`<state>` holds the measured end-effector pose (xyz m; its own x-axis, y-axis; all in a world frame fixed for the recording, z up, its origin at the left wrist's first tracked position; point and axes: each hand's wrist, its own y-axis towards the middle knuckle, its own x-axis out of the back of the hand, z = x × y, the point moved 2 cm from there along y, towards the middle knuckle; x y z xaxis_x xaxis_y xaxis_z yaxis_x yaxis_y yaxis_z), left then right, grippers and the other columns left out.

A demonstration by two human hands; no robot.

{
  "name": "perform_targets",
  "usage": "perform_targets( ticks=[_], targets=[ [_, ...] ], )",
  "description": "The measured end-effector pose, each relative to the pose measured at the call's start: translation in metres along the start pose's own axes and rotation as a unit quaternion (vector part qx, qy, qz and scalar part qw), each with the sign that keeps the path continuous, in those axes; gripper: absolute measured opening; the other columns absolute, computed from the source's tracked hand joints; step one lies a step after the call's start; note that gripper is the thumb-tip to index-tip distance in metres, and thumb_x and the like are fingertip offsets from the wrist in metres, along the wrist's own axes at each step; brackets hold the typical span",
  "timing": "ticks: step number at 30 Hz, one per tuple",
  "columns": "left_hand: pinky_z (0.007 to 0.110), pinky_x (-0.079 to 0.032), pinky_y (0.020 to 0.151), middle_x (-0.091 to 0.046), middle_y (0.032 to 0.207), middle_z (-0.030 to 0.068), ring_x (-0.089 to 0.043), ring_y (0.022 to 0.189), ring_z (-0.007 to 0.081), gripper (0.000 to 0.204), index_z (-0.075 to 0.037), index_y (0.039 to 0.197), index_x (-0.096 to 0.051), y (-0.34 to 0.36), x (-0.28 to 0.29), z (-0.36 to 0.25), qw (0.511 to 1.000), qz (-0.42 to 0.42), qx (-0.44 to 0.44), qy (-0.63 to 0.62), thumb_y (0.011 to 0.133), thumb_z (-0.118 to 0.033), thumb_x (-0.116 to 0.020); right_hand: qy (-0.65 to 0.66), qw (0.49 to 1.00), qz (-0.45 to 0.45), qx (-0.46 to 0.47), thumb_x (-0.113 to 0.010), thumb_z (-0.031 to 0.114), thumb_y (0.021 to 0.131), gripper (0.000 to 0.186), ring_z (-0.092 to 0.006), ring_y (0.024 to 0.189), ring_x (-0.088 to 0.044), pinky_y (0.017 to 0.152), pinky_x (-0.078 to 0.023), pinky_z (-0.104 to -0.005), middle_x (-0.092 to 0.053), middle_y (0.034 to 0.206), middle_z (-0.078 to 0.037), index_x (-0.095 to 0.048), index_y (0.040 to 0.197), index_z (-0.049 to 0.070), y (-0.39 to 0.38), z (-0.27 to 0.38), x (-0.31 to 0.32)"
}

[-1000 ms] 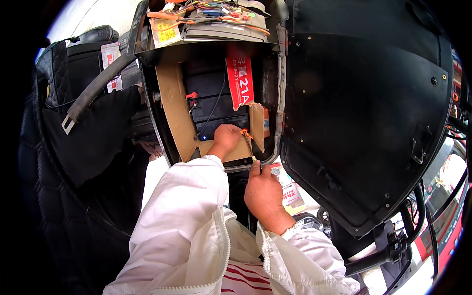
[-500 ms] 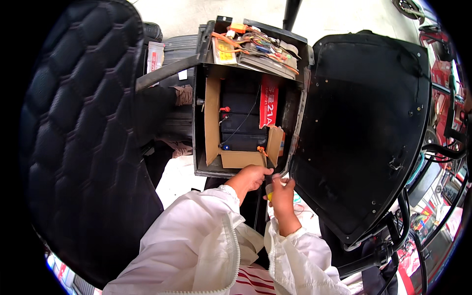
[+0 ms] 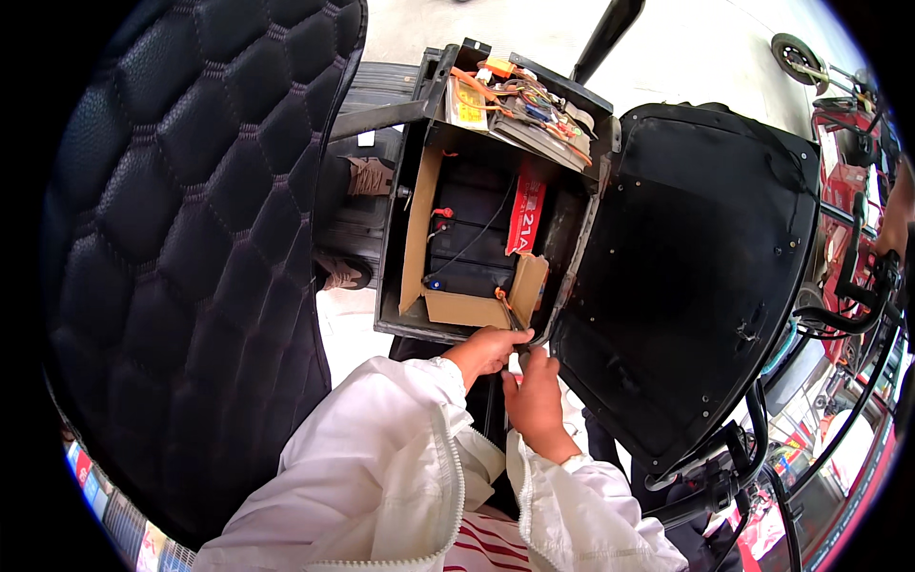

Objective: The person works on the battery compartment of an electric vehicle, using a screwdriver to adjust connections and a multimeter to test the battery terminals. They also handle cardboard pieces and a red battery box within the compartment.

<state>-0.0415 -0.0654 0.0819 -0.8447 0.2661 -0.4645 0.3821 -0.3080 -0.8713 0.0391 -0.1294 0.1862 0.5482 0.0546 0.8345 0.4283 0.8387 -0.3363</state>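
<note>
A dark cable (image 3: 516, 321) with an orange end runs from the batteries (image 3: 467, 253) over the near right corner of an open black metal box (image 3: 405, 329). My left hand (image 3: 484, 352) is closed, pinching this cable between thumb and fingers just outside the box's near edge. Close beside it, lower and to the right, my right hand (image 3: 538, 400) has its fingers curled shut near the cable; whatever sits in its palm is hidden. Cardboard strips (image 3: 467, 309) line the box around the dark batteries, and a red label strip (image 3: 525, 210) lies over them.
Bundled wires and connectors (image 3: 538, 105) fill the box's far compartment. A quilted black seat (image 3: 200, 257) stands at the left, and a black panel (image 3: 705, 267) leans out at the right. Handlebars and cables (image 3: 848, 296) are at the far right. A shoe (image 3: 370, 176) shows beside the box.
The view has shifted a little. My right hand has turned and closed up nearer the left hand; a small yellow thing seen at its fingers before is now hidden. My left hand keeps its pinch.
</note>
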Motion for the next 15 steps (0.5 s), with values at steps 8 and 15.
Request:
perform_targets(
  ticks=[8,15],
  targets=[
    [0.02,-0.018,0.037,-0.041,0.057,-0.0054,-0.03,0.042,0.004,0.041,-0.016,0.075,-0.054,0.005,-0.007,0.003,0.996,0.065,0.046,-0.035,0.092,-0.052,-0.062,0.33,0.839,0.143,-0.408,-0.058,0.037,0.094,0.04,-0.0412,0.048,-0.053,0.052,-0.049,-0.0491,-0.054,0.057,-0.015,-0.051,0.104,-0.001,0.009,-0.018,0.007],
    [0.027,-0.022,0.039,-0.048,0.06,-0.0006,-0.034,0.043,0.0101,0.041,-0.011,0.082,-0.058,-0.009,-0.004,-0.001,1.0,0.011,0.029,0.003,0.093,-0.051,-0.061,0.015,0.972,0.123,-0.199,-0.044,0.036,0.1,0.035,-0.0428,0.06,-0.06,0.06,-0.053,-0.0503,-0.056,0.066,-0.019,-0.052,0.094,0.002,0.007,-0.004,-0.011]
  ],
)
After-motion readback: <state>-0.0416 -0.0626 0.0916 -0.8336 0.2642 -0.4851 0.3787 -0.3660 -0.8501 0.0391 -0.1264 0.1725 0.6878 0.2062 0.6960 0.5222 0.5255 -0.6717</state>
